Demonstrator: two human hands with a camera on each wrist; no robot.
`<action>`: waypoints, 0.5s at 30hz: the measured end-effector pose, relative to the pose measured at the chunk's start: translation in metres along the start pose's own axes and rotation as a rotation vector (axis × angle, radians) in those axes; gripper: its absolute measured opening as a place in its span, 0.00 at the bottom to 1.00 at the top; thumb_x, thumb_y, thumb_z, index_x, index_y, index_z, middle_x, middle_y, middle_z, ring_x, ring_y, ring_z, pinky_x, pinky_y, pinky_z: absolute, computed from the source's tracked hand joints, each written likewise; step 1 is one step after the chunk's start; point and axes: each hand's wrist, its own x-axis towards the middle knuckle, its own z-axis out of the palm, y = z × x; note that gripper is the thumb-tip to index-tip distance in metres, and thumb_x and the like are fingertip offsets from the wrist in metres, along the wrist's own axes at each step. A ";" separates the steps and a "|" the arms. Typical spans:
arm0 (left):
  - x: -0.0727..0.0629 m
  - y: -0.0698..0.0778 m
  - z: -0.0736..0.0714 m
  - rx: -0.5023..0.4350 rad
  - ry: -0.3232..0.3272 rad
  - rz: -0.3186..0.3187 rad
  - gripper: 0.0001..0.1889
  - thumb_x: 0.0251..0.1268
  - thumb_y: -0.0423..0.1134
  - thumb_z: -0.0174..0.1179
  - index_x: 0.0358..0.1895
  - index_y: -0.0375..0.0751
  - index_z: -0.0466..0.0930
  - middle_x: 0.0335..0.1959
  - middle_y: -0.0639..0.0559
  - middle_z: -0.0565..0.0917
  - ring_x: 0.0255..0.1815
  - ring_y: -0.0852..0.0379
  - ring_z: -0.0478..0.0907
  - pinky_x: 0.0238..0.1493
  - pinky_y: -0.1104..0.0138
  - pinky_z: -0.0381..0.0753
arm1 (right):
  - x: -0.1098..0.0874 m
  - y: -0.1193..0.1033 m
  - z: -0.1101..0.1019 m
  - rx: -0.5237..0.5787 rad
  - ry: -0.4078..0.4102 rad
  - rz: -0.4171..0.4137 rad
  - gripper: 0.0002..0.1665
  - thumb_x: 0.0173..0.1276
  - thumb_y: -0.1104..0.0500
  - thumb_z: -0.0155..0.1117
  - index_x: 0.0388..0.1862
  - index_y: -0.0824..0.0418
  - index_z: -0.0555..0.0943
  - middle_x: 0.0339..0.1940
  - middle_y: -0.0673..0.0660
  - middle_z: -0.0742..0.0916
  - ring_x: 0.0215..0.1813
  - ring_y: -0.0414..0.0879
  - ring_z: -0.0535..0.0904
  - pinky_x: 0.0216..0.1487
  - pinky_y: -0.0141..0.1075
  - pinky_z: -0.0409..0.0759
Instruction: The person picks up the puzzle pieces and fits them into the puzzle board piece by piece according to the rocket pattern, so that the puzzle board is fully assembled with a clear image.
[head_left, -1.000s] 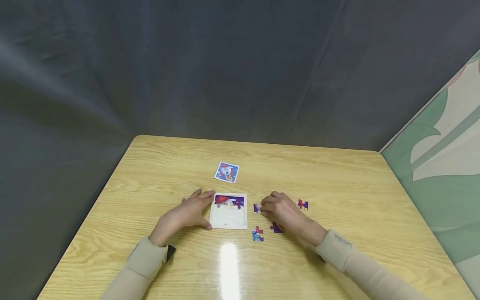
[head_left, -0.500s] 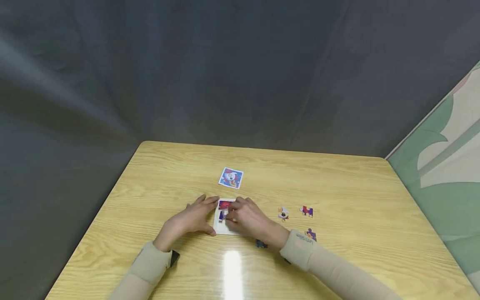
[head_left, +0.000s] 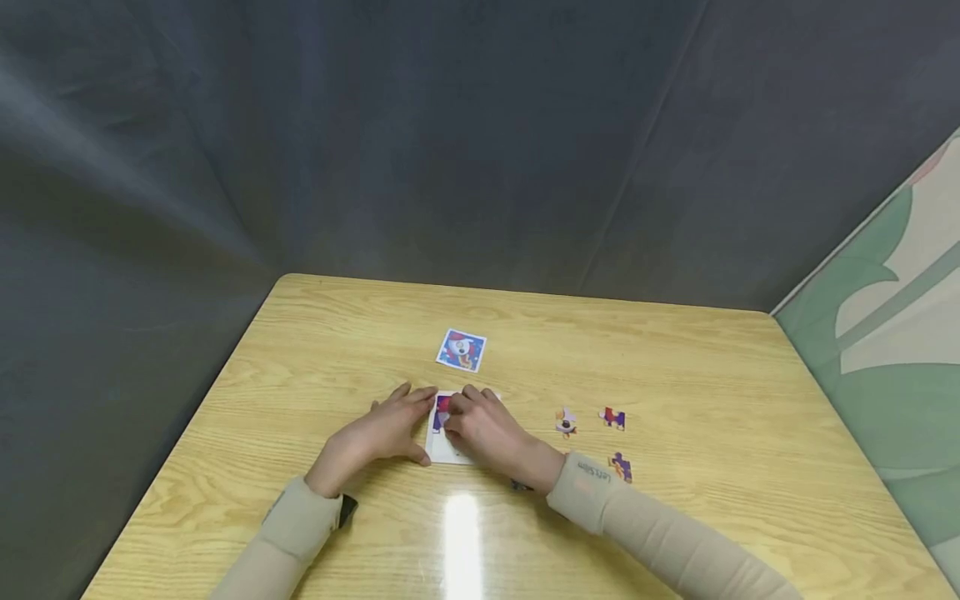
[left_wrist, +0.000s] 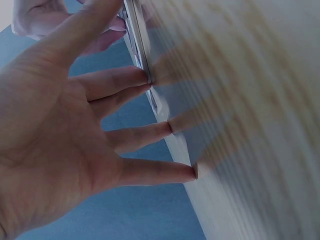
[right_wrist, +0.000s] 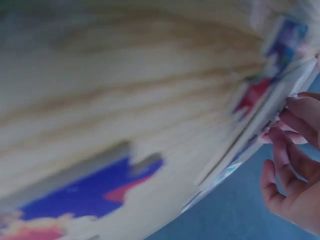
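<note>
Nearest on the wood-grain table (head_left: 360, 550), a dark jigsaw piece (head_left: 519, 485) pokes out from under the right wrist, and a purple-and-orange jigsaw piece (head_left: 622, 467) lies well apart to its right. Beyond them sits the white puzzle tray (head_left: 441, 454), where the work seems to be at the fitting step, just below the top row.

The right hand (head_left: 487, 429) is over the tray, fingers curled and tips drawn together, apparently pinching a purple-edged jigsaw piece (head_left: 437, 426) (the knuckles cover most of it). The left hand (head_left: 382, 429) grasps nothing: fingers spread wide, thumb and a fingertip touching the tray's left edge, the outer tips on the table, likely a brace. The next move seems to call for lining up the tabs and pressing the piece flat.

Right of the tray lie a white-and-orange jigsaw piece (head_left: 566, 422) and a red-and-purple jigsaw piece (head_left: 613, 418); farther off is the printed reference card (head_left: 461, 350), then the dark curtain (head_left: 480, 142).
</note>
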 end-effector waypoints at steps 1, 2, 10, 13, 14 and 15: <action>0.000 0.000 0.000 -0.001 -0.001 -0.001 0.49 0.44 0.48 0.76 0.71 0.34 0.63 0.74 0.45 0.60 0.73 0.30 0.48 0.55 0.24 0.55 | 0.001 0.000 -0.001 0.017 -0.017 0.007 0.03 0.59 0.58 0.70 0.32 0.52 0.89 0.39 0.49 0.85 0.39 0.43 0.75 0.36 0.34 0.74; 0.000 0.000 0.000 -0.001 -0.001 -0.002 0.49 0.44 0.48 0.76 0.71 0.34 0.63 0.74 0.45 0.60 0.73 0.30 0.48 0.54 0.24 0.55 | 0.002 0.001 -0.002 0.033 -0.033 0.014 0.04 0.60 0.58 0.70 0.33 0.52 0.89 0.40 0.49 0.85 0.39 0.43 0.75 0.36 0.34 0.74; 0.000 0.002 -0.002 -0.003 -0.005 -0.005 0.48 0.44 0.48 0.76 0.70 0.34 0.64 0.74 0.45 0.60 0.73 0.30 0.48 0.55 0.24 0.55 | 0.003 0.003 -0.008 0.047 -0.127 0.017 0.06 0.64 0.58 0.67 0.38 0.52 0.89 0.46 0.49 0.86 0.41 0.43 0.75 0.39 0.34 0.75; 0.000 0.002 -0.002 0.001 -0.008 -0.005 0.48 0.44 0.48 0.76 0.70 0.34 0.64 0.74 0.45 0.60 0.73 0.30 0.48 0.55 0.24 0.55 | 0.004 0.003 -0.009 0.047 -0.123 0.010 0.06 0.63 0.58 0.68 0.37 0.51 0.89 0.46 0.50 0.86 0.41 0.43 0.75 0.39 0.35 0.76; 0.000 0.002 -0.002 0.002 -0.010 -0.007 0.48 0.44 0.48 0.76 0.70 0.34 0.64 0.74 0.45 0.60 0.73 0.30 0.48 0.55 0.24 0.55 | 0.004 0.003 -0.008 0.048 -0.116 0.006 0.05 0.63 0.58 0.68 0.36 0.52 0.89 0.45 0.50 0.86 0.40 0.43 0.75 0.38 0.34 0.75; 0.000 0.002 -0.002 0.003 -0.012 -0.010 0.48 0.45 0.48 0.76 0.71 0.34 0.63 0.75 0.45 0.59 0.74 0.30 0.48 0.55 0.24 0.55 | 0.004 0.002 -0.008 0.051 -0.109 0.004 0.05 0.63 0.57 0.68 0.36 0.52 0.89 0.45 0.50 0.86 0.39 0.43 0.75 0.37 0.33 0.75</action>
